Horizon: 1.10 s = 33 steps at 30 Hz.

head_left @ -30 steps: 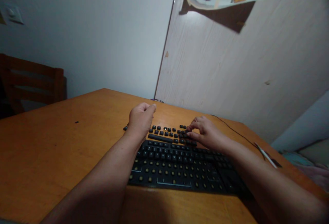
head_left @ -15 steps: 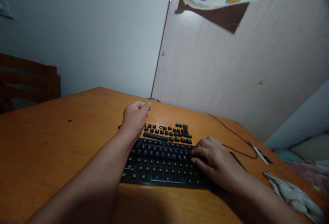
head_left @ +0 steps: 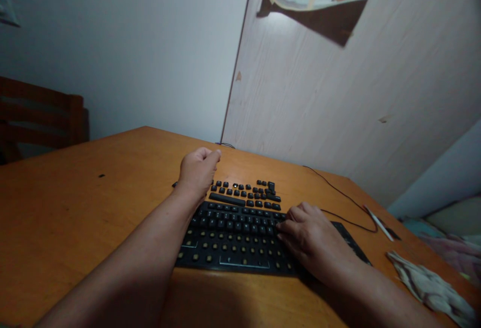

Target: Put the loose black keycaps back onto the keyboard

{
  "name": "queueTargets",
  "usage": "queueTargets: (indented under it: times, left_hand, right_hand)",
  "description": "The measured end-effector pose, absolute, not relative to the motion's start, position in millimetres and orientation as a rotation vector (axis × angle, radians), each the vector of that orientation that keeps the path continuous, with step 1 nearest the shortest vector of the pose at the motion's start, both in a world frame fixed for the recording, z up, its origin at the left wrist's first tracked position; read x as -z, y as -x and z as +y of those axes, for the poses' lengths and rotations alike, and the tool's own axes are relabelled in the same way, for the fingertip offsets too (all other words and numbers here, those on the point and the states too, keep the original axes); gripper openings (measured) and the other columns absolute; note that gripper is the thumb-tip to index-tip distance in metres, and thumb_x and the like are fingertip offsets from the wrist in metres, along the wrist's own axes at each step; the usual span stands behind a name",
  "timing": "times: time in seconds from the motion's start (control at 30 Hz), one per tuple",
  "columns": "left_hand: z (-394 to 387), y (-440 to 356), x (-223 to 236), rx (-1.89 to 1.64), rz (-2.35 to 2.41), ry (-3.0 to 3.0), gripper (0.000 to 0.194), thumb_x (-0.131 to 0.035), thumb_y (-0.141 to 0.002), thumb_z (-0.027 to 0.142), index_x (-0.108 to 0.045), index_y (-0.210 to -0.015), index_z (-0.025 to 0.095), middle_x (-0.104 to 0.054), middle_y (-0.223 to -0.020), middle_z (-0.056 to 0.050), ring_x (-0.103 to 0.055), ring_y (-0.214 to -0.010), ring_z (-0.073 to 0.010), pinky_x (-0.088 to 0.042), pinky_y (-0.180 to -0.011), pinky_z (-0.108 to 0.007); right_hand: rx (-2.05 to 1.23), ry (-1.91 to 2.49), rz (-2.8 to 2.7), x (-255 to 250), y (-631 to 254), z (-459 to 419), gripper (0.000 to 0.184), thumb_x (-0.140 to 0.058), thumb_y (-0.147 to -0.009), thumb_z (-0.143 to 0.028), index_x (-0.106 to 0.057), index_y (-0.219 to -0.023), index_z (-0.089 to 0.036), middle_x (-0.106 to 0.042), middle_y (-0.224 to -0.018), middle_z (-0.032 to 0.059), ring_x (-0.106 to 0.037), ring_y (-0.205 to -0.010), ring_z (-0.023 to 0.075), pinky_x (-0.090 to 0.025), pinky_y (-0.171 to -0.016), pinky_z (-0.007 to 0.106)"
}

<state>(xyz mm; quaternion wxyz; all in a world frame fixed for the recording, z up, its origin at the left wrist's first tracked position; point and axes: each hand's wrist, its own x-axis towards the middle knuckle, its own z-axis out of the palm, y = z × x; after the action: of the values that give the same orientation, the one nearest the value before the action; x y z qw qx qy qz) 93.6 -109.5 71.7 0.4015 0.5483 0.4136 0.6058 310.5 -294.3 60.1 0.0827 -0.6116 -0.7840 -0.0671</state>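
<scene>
A black keyboard (head_left: 233,237) lies on the orange wooden table (head_left: 93,207). Just beyond it, several loose black keycaps (head_left: 248,195) sit in rows on the table. My left hand (head_left: 197,172) rests at the keyboard's far left corner, fingers curled into a loose fist; whether it holds anything is hidden. My right hand (head_left: 308,235) lies on the keyboard's right part, fingers bent and pressed together over the keys, pinching at one spot.
A black cable (head_left: 338,195) runs from the keyboard to the right. A white pen-like thing (head_left: 379,217) and a crumpled cloth (head_left: 428,288) lie at the table's right edge. A wooden chair (head_left: 41,117) stands at the left. A wood-grain door (head_left: 338,92) is behind.
My right hand moved from the loose keycaps back toward me onto the keyboard's right part. My left hand stayed put. The view shifted slightly.
</scene>
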Motion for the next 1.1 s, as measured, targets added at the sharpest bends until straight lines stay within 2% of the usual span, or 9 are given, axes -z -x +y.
queueTargets:
  times: [0.3, 0.47, 0.53, 0.63, 0.73, 0.8, 0.93, 1.1]
  left_hand:
    - [-107, -94, -69, -1.531, 1.039, -1.396, 0.024, -0.065, -0.077, 0.037, -0.058, -0.064, 0.018, -0.053, -0.057, 0.002, -0.045, -0.056, -0.0124, -0.035, -0.055, -0.024]
    - [-108, -94, -71, -1.533, 1.054, -1.411, 0.024, -0.064, -0.077, 0.037, -0.058, -0.064, 0.018, -0.053, -0.057, 0.002, -0.045, -0.055, -0.0127, -0.034, -0.055, -0.025]
    - [-108, -93, -71, -1.533, 1.055, -1.417, 0.024, -0.064, -0.076, 0.038, -0.058, -0.064, 0.018, -0.053, -0.057, 0.002, -0.046, -0.056, -0.0128, -0.035, -0.056, -0.025]
    - [-108, -93, -71, -1.530, 1.055, -1.419, 0.024, -0.063, -0.076, 0.038, -0.057, -0.063, 0.019, -0.054, -0.057, 0.002, -0.046, -0.056, -0.0131, -0.035, -0.056, -0.025]
    - [-107, -93, -70, -1.529, 1.054, -1.413, 0.024, -0.064, -0.076, 0.038, -0.057, -0.063, 0.019, -0.053, -0.057, 0.002, -0.045, -0.056, -0.0129, -0.035, -0.055, -0.025]
    - [-107, -93, -70, -1.531, 1.050, -1.415, 0.024, -0.064, -0.076, 0.038, -0.057, -0.063, 0.019, -0.053, -0.057, 0.002, -0.045, -0.056, -0.0128, -0.034, -0.055, -0.025]
    - [-107, -93, -69, -1.543, 1.036, -1.433, 0.026, -0.065, -0.076, 0.039, -0.057, -0.063, 0.018, -0.053, -0.057, 0.002, -0.046, -0.056, -0.0128, -0.035, -0.056, -0.025]
    - [-106, -93, -70, -1.547, 1.044, -1.421, 0.026, -0.065, -0.076, 0.039, -0.057, -0.063, 0.019, -0.053, -0.057, 0.002, -0.045, -0.055, -0.0125, -0.035, -0.056, -0.025]
  right_hand:
    - [0.202, 1.825, -2.369, -58, -307, -294, 0.024, -0.055, -0.097, -0.020, -0.065, -0.076, -0.022, -0.062, -0.083, 0.0060, -0.049, -0.084, 0.0224, -0.034, -0.072, 0.035]
    - [0.354, 1.873, -2.330, -50, -302, -295, 0.030, -0.052, -0.098, -0.021, -0.062, -0.070, -0.023, -0.063, -0.079, 0.0056, -0.050, -0.079, 0.0221, -0.032, -0.068, 0.036]
    - [0.423, 1.912, -2.354, -48, -298, -296, 0.026, -0.053, -0.096, -0.019, -0.065, -0.074, -0.023, -0.064, -0.078, 0.0066, -0.050, -0.076, 0.0224, -0.034, -0.067, 0.037]
    - [0.560, 1.978, -2.448, -46, -292, -301, 0.019, -0.055, -0.090, -0.015, -0.073, -0.094, -0.021, -0.070, -0.084, 0.0099, -0.054, -0.075, 0.0247, -0.042, -0.071, 0.039]
    - [0.683, 2.009, -2.523, -39, -291, -304, 0.036, -0.056, -0.084, -0.013, -0.073, -0.116, -0.015, -0.074, -0.095, 0.0141, -0.059, -0.081, 0.0288, -0.048, -0.081, 0.043]
    - [0.708, 2.021, -2.597, -33, -291, -304, 0.044, -0.056, -0.082, -0.010, -0.072, -0.122, -0.012, -0.075, -0.098, 0.0165, -0.061, -0.083, 0.0307, -0.050, -0.085, 0.045]
    - [0.665, 2.064, -2.609, -31, -290, -302, 0.043, -0.054, -0.082, -0.009, -0.074, -0.120, -0.011, -0.075, -0.098, 0.0166, -0.062, -0.081, 0.0305, -0.050, -0.083, 0.045]
    - [0.477, 2.040, -2.348, -53, -292, -307, 0.029, -0.053, -0.089, -0.018, -0.076, -0.107, -0.019, -0.072, -0.087, 0.0097, -0.061, -0.080, 0.0261, -0.047, -0.074, 0.039]
